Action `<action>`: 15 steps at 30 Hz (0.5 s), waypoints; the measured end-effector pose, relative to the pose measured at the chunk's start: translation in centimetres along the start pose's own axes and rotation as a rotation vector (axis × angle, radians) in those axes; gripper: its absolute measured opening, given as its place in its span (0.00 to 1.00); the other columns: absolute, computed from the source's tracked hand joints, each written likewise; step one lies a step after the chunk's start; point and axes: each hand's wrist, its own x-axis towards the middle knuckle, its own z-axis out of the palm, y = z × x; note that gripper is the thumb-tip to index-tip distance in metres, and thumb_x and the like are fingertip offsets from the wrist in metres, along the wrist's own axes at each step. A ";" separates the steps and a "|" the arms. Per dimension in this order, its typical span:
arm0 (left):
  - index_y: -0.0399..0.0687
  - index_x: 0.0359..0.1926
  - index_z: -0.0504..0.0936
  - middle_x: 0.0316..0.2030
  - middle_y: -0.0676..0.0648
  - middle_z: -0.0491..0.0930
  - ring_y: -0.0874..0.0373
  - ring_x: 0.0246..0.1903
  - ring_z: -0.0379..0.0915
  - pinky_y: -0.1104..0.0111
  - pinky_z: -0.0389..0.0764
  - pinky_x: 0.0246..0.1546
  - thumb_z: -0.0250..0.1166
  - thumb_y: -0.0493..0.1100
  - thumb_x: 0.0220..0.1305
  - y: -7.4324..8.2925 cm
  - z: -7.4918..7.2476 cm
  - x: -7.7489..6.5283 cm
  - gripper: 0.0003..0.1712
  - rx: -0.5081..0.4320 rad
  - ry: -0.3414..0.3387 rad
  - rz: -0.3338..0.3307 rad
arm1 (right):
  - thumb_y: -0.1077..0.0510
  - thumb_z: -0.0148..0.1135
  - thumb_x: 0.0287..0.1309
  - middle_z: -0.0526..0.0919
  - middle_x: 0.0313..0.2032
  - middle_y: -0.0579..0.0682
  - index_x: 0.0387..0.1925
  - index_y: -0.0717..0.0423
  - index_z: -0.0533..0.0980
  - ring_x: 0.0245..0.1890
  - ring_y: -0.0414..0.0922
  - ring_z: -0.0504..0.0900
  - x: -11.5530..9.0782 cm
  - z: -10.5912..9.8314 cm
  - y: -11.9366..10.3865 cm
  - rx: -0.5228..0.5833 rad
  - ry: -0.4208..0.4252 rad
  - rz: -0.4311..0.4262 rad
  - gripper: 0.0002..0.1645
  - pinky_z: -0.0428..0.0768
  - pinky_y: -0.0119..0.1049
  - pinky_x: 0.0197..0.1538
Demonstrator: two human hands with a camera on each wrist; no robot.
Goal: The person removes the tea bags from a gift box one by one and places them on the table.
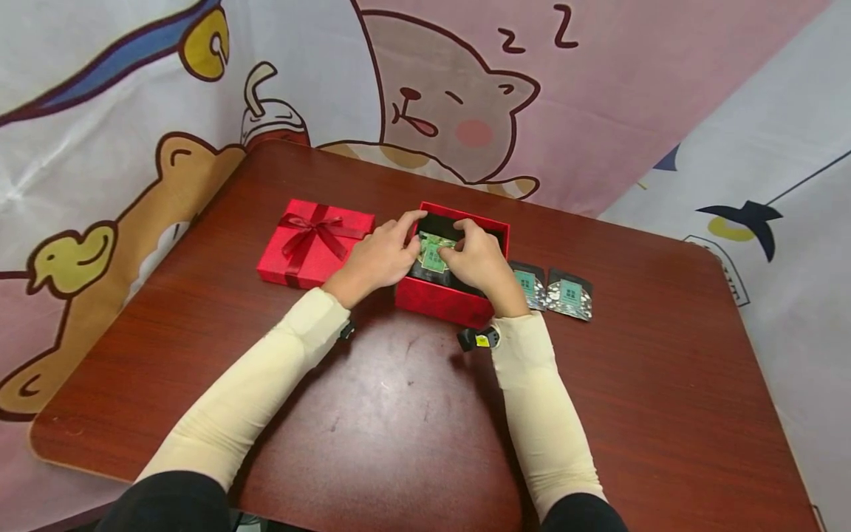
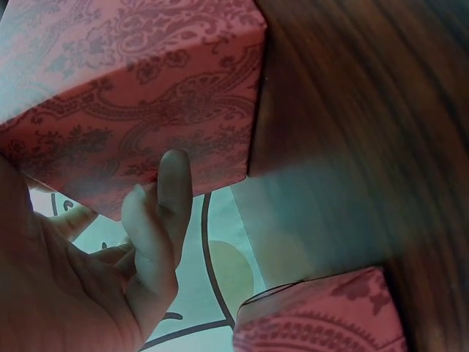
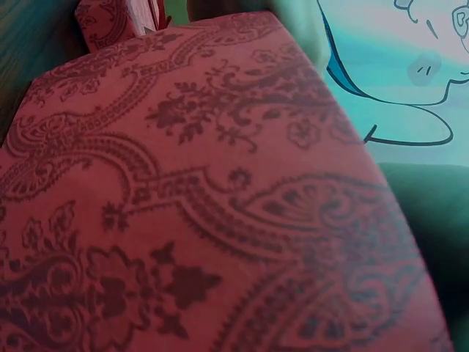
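A red patterned gift box (image 1: 444, 301) stands uncovered on the table, with a dark interior. Inside it lies a small packet (image 1: 433, 255) with a green label, its face upward. My left hand (image 1: 382, 255) is at the box's left rim, its thumb at the packet's left edge. In the left wrist view, bent fingers (image 2: 174, 183) of that hand lie by the outside wall of the box. My right hand (image 1: 480, 258) reaches over the right rim and pinches the packet's right edge between thumb and bent index finger. The box wall (image 3: 183, 183) fills most of the right wrist view.
To the left sits the red lid (image 1: 315, 247), tied with a dark red ribbon bow. Right of the box lie two more packets, one partly behind my right wrist (image 1: 528, 284) and one fully visible packet (image 1: 569, 294). A cartoon-printed cloth (image 1: 598, 111) hangs behind the table (image 1: 665, 369).
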 end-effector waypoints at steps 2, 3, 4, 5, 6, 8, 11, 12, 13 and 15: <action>0.65 0.73 0.59 0.53 0.41 0.76 0.43 0.48 0.77 0.49 0.79 0.38 0.49 0.50 0.71 0.0 0.0 0.0 0.30 -0.004 0.000 0.003 | 0.49 0.59 0.63 0.80 0.42 0.56 0.68 0.61 0.65 0.43 0.51 0.79 0.1 0.2 0.0 -0.016 -0.007 0.008 0.36 0.78 0.47 0.47; 0.65 0.73 0.59 0.52 0.41 0.76 0.43 0.47 0.77 0.49 0.79 0.37 0.50 0.50 0.71 0.0 0.0 0.0 0.30 -0.005 0.004 0.005 | 0.49 0.59 0.63 0.80 0.41 0.56 0.68 0.61 0.64 0.41 0.51 0.78 0.2 0.3 0.0 -0.024 -0.009 0.011 0.36 0.77 0.47 0.46; 0.65 0.73 0.59 0.52 0.41 0.76 0.44 0.46 0.77 0.49 0.80 0.36 0.50 0.50 0.71 0.0 0.0 0.0 0.30 -0.006 0.003 0.006 | 0.48 0.59 0.63 0.79 0.39 0.55 0.68 0.61 0.64 0.40 0.50 0.78 0.3 0.3 0.0 -0.032 -0.011 0.012 0.36 0.77 0.47 0.46; 0.65 0.73 0.59 0.51 0.41 0.76 0.44 0.46 0.77 0.50 0.80 0.36 0.49 0.50 0.71 0.0 -0.1 0.0 0.30 -0.007 0.003 0.005 | 0.48 0.59 0.63 0.79 0.37 0.54 0.68 0.61 0.65 0.39 0.50 0.77 0.4 0.4 0.0 -0.039 -0.011 0.014 0.36 0.77 0.47 0.46; 0.65 0.73 0.59 0.51 0.41 0.76 0.44 0.45 0.77 0.50 0.79 0.35 0.49 0.50 0.71 0.0 -0.1 0.0 0.30 -0.007 0.003 0.004 | 0.48 0.59 0.63 0.79 0.35 0.54 0.68 0.61 0.65 0.39 0.50 0.77 0.4 0.4 0.1 -0.044 -0.013 0.018 0.36 0.76 0.47 0.46; 0.65 0.73 0.59 0.50 0.42 0.76 0.45 0.45 0.77 0.50 0.79 0.35 0.49 0.50 0.71 0.0 -0.1 0.0 0.30 -0.009 0.002 0.002 | 0.48 0.60 0.63 0.79 0.36 0.54 0.68 0.61 0.64 0.41 0.51 0.77 0.6 0.5 0.0 -0.044 -0.023 0.030 0.37 0.76 0.48 0.49; 0.65 0.73 0.59 0.50 0.42 0.76 0.46 0.45 0.77 0.50 0.79 0.35 0.49 0.50 0.72 0.0 -0.1 0.0 0.30 -0.009 -0.003 0.001 | 0.47 0.60 0.63 0.81 0.44 0.56 0.68 0.61 0.64 0.51 0.52 0.76 0.8 0.6 0.0 -0.047 -0.042 0.060 0.38 0.75 0.49 0.55; 0.64 0.73 0.59 0.50 0.42 0.76 0.46 0.45 0.77 0.50 0.79 0.35 0.49 0.50 0.72 0.0 -0.1 0.0 0.30 -0.010 -0.005 0.001 | 0.47 0.60 0.63 0.80 0.48 0.57 0.69 0.61 0.64 0.55 0.53 0.75 0.9 0.7 0.0 -0.046 -0.050 0.070 0.38 0.74 0.50 0.57; 0.64 0.73 0.59 0.50 0.42 0.76 0.46 0.44 0.77 0.51 0.79 0.35 0.50 0.50 0.72 0.0 0.0 0.0 0.30 -0.010 -0.007 0.001 | 0.46 0.60 0.63 0.80 0.51 0.58 0.69 0.60 0.63 0.58 0.54 0.74 0.9 0.7 0.0 -0.047 -0.060 0.081 0.39 0.73 0.51 0.59; 0.64 0.73 0.59 0.50 0.42 0.76 0.46 0.45 0.77 0.51 0.79 0.35 0.50 0.50 0.72 -0.1 0.0 0.1 0.30 -0.012 -0.008 0.000 | 0.45 0.60 0.63 0.77 0.58 0.59 0.69 0.60 0.63 0.63 0.55 0.71 1.0 0.8 0.1 -0.051 -0.076 0.099 0.39 0.71 0.52 0.62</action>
